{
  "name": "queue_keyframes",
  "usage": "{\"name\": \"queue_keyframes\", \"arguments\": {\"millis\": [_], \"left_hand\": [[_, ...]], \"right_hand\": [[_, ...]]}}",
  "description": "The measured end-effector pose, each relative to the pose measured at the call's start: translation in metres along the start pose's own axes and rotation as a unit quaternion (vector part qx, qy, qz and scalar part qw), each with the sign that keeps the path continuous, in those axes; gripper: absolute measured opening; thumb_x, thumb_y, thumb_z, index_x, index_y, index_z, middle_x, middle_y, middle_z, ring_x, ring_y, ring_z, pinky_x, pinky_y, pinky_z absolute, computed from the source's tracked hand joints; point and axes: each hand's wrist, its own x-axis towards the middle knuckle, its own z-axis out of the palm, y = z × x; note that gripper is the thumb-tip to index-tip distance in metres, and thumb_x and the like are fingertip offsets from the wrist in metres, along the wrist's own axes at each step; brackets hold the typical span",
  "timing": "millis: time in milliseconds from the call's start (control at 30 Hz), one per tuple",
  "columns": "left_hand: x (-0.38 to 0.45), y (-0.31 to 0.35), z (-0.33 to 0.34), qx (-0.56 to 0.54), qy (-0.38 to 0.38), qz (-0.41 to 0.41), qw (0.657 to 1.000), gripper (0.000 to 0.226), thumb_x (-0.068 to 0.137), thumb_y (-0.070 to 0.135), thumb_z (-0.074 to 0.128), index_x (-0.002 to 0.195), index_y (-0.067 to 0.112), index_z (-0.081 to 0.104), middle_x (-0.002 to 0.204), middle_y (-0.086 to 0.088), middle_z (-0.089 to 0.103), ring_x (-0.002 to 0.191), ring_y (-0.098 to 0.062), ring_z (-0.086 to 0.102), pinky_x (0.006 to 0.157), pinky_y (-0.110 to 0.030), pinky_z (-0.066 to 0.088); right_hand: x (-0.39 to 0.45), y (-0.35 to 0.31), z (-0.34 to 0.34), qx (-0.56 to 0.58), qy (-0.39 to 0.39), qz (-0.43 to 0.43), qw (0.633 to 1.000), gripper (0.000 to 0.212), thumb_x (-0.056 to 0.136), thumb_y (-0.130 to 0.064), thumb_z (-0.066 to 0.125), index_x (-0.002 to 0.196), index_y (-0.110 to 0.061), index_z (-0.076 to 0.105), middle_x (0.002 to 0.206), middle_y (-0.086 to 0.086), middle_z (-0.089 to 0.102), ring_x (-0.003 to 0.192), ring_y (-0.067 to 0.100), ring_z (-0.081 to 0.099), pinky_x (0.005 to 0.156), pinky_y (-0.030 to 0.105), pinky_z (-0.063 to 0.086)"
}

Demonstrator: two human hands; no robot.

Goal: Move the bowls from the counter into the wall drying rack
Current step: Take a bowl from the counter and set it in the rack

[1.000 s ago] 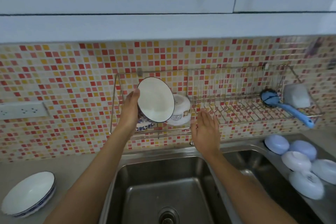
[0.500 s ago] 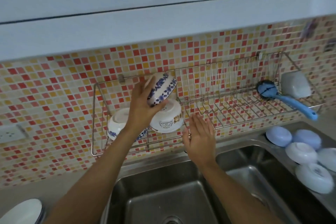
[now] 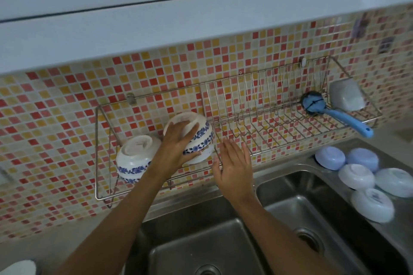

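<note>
My left hand (image 3: 178,147) gripped a blue-patterned bowl (image 3: 196,138) upturned in the wire rack (image 3: 268,127), beside another (image 3: 136,156); my right hand (image 3: 234,163) hovered spread; five pale bowls (image 3: 362,176) waited.

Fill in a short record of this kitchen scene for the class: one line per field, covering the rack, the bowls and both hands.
Rack: wire rack on the tiled wall above the sink
Bowls in rack: two upside down at its left end, a patterned bowl and the held bowl
Left hand: gripping the held bowl
Right hand: open, empty, at the rack's front edge
Other rack items: blue brush, grey cup
Waiting bowls: five pale bowls right of the sink
</note>
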Motion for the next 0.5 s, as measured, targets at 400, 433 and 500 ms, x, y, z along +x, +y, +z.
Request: {"name": "queue_keyframes", "arguments": {"millis": [400,433,500], "left_hand": [[0.0007,-0.0051,0.0043,-0.032,-0.062,-0.004,0.998,0.088,0.071,0.039,0.078,0.144,0.024,0.032,0.148,-0.010,0.034,0.138,-0.033,0.027,0.116,-0.048,0.023],[0.0010,-0.0043,0.0041,-0.033,-0.072,-0.006,0.997,0.089,0.071,0.039,0.078,0.145,0.025,0.030,0.150,-0.009,0.033,0.139,-0.032,0.026,0.116,-0.047,0.022],[0.0015,-0.0040,0.0038,-0.022,-0.083,-0.010,0.996,0.091,0.071,0.041,0.077,0.146,0.027,0.027,0.151,-0.007,0.031,0.140,-0.030,0.024,0.116,-0.046,0.022]], "right_hand": [[0.0000,-0.0013,0.0008,0.004,0.016,-0.002,1.000,0.046,0.093,-0.033,0.045,0.126,-0.006,0.062,0.130,0.009,0.063,0.127,0.020,0.053,0.120,0.044,0.019],[-0.0001,-0.0011,0.0009,0.002,0.016,-0.003,1.000,0.046,0.093,-0.033,0.045,0.126,-0.006,0.062,0.130,0.009,0.063,0.127,0.020,0.053,0.120,0.045,0.019],[-0.0001,-0.0013,0.0005,0.002,0.016,-0.004,1.000,0.046,0.093,-0.033,0.045,0.126,-0.006,0.062,0.130,0.009,0.063,0.127,0.020,0.053,0.120,0.044,0.019]]}}
